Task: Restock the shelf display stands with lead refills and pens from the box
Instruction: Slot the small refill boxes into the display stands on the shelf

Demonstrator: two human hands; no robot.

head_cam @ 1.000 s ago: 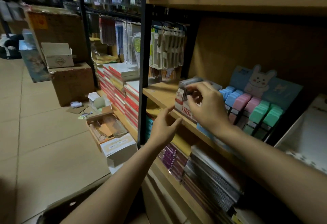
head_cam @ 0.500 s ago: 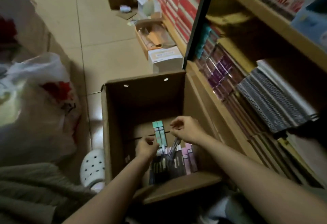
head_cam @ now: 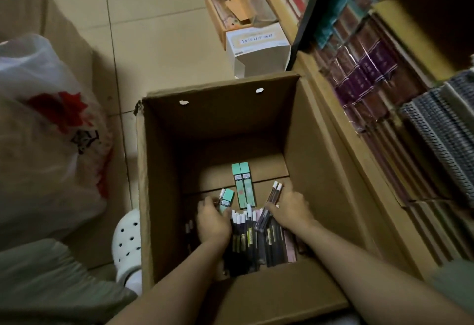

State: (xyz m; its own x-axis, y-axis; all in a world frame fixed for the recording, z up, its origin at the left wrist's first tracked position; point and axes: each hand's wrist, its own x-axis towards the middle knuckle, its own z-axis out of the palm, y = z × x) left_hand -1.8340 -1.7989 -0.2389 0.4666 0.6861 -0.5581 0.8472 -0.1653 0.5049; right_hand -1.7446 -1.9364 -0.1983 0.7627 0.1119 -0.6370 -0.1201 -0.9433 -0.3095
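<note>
Pens and lead refills lie in the bottom of the tall brown cardboard box [head_cam: 302, 129] that stands open on the tiled floor [head_cam: 154, 29] against the foot of the wooden shelf unit [head_cam: 359, 160]. Half a second ago both hands hovered higher in the box, the right one pinching something above the stock; now both have gone down onto the goods at the box's near edge. The left hand [head_cam: 214, 218] curls its fingers round a small mint-green refill pack [head_cam: 227, 200] together with a white-capped pen, near the box's left wall. The right hand [head_cam: 291, 209] grips a pair of slim clear pens with white caps [head_cam: 272, 201], which slant up and away from it; its fingers are bent round them, though the fingertips are hidden. Between the hands, two long mint-green packs [head_cam: 243, 183] lie side by side on the box floor, where they lay before. Below them stands a packed row of dark pens with white caps [head_cam: 254, 237], with pinkish packs at its right end. On the floor left of the box are a white perforated clog [head_cam: 127, 237] and a white plastic bag with red print [head_cam: 51, 129]. Purple-wrapped notebooks [head_cam: 364, 73] and spiral-bound notebooks [head_cam: 441, 140] fill the low shelf.
</note>
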